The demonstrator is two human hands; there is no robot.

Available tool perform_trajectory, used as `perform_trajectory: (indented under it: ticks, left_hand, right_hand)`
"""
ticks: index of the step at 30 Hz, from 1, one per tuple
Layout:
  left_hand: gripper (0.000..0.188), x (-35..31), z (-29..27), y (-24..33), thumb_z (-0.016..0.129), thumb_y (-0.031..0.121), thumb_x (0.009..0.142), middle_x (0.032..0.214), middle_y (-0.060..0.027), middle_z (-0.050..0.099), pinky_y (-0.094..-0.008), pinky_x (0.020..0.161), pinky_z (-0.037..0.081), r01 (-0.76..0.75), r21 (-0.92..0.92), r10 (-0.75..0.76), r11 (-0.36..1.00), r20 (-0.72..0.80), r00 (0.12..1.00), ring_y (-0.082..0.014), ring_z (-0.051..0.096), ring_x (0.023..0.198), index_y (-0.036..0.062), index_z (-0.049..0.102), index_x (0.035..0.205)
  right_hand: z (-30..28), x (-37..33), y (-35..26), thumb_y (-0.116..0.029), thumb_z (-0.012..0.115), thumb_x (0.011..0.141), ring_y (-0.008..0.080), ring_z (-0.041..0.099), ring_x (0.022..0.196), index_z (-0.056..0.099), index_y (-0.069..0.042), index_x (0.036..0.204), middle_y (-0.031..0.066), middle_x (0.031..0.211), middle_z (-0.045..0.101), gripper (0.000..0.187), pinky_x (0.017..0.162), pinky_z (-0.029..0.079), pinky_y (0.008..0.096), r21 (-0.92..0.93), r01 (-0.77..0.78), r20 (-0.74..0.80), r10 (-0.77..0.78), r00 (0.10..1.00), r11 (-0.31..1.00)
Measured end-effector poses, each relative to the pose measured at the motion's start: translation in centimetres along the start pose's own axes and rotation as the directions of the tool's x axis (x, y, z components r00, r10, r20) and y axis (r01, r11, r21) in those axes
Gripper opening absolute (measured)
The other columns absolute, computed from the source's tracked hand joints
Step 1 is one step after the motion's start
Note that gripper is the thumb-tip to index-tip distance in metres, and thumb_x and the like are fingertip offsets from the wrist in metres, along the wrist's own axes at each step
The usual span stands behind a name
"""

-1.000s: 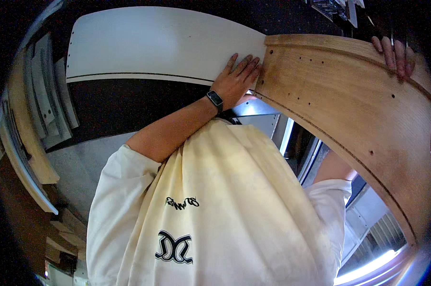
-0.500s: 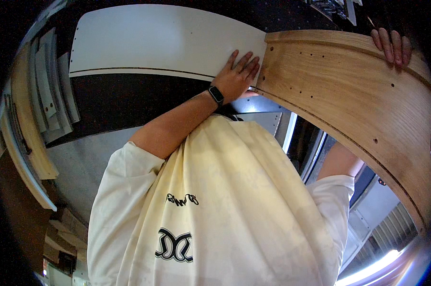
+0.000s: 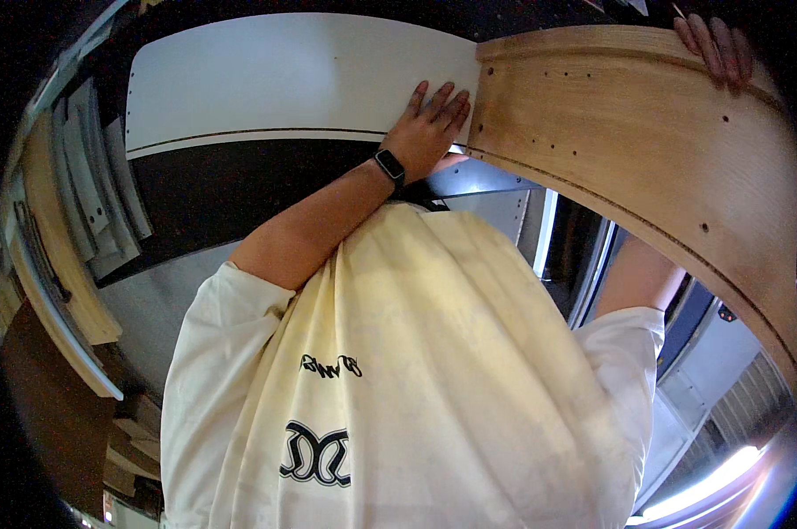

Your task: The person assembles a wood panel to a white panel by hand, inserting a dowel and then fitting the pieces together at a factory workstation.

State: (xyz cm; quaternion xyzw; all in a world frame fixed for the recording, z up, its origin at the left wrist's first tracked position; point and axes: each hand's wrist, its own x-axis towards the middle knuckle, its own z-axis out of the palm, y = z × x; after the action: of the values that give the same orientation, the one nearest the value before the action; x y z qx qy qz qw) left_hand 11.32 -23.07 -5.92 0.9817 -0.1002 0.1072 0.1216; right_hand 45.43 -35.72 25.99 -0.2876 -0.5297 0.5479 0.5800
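Note:
My left hand [image 3: 429, 128], with a dark smartwatch [image 3: 389, 165] on its wrist, lies spread over the right end of a long white panel [image 3: 284, 75]. A bit of its thumb shows below the panel's lower edge, so it grips that edge. Against this end, at an angle, stands a wood-grain panel [image 3: 628, 115] with several small drilled holes. The fingers of my right hand [image 3: 718, 53] hook over its top edge at the far right; the palm and thumb are hidden behind it. A dark groove runs along the lower edge of both panels.
Long strips and boards [image 3: 81, 185] lean in a stack at the left. A dark surface [image 3: 248, 181] lies below the white panel. Behind the wood-grain panel, at lower right, are metal frames and a bright light tube [image 3: 707, 485].
The wood-grain panel has risen and shifted slightly left in the picture, my right hand with it. My left hand and the joined corner have also moved a little up and left. Both grips stay the same.

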Motion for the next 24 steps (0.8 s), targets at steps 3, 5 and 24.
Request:
perform_trajectory:
  ticks: [3, 5, 24]
  left_hand:
    - [0.083, -0.2, -0.1, 0.2, 0.052, 0.065, 0.096, 0.163, -0.0123, 0.037, -0.0611, 0.125, 0.015, -0.016, -0.006, 0.017, 1.000, 0.029, 0.999, -0.0334, 0.027, 0.153, 0.0058, 0.043, 0.154]
    - [0.083, -0.4, 0.0, 0.0, 0.054, 0.063, 0.096, 0.162, -0.0134, 0.038, -0.0611, 0.124, 0.016, -0.009, -0.011, 0.009, 1.000, 0.004, 1.000, -0.0345, 0.029, 0.152, 0.0047, 0.043, 0.153]
    - [0.084, -1.1, 0.6, 1.1, 0.061, 0.067, 0.090, 0.155, -0.0136, 0.048, -0.0609, 0.122, 0.024, -0.025, -0.020, 0.021, 0.999, -0.175, 0.984, -0.0344, 0.039, 0.146, 0.0045, 0.053, 0.146]
  right_hand:
    - [1.8, -0.8, 0.5, -0.030, 0.056, 0.105, 0.0074, 0.061, 0.104, 0.067, -0.022, 0.088, -0.0075, 0.095, 0.071, 0.022, 0.095, 0.037, 0.0306, -0.051, -0.005, -0.015, 0.004, 1.000, 0.999]
    - [2.4, -1.4, 1.3, -0.031, 0.055, 0.105, 0.0080, 0.061, 0.104, 0.066, -0.022, 0.088, -0.0069, 0.095, 0.071, 0.023, 0.094, 0.037, 0.0308, -0.067, -0.003, -0.014, 0.002, 1.000, 0.998]
    - [9.4, -8.3, 6.8, -0.041, 0.048, 0.107, 0.0135, 0.062, 0.104, 0.065, -0.017, 0.089, -0.0007, 0.093, 0.069, 0.034, 0.091, 0.039, 0.0331, -0.229, 0.004, -0.277, -0.069, 0.958, 0.973]
